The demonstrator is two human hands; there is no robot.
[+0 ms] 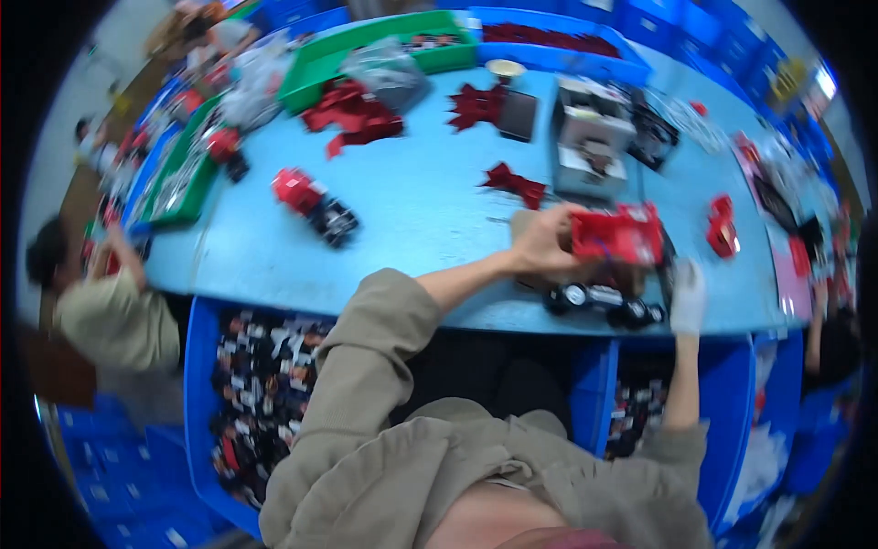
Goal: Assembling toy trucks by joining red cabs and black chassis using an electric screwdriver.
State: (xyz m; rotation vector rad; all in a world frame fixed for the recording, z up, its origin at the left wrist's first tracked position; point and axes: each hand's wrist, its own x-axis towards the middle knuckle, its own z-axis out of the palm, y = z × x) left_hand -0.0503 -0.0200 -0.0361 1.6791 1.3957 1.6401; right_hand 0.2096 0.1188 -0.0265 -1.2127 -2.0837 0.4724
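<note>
My left hand (546,245) is closed around the left end of a red plastic toy truck body (618,236), held above the table's near edge. Just below that body is a black toy chassis with wheels (604,304); whether the two touch, I cannot tell. My right hand (688,297), in a white glove, is beside the chassis's right end, and motion smears its fingers. Between the glove and the red body shows a dark, narrow thing (668,249), too blurred to name. A brown block or board (526,229) lies partly hidden behind my left hand.
On the blue table (412,247) lie a red and black toy truck (315,206), red parts (352,114), another red part (722,226) and a grey box-like fixture (590,137). Green (302,78) and blue trays line the back. Blue bins (203,421) hold parts below. People sit at both sides.
</note>
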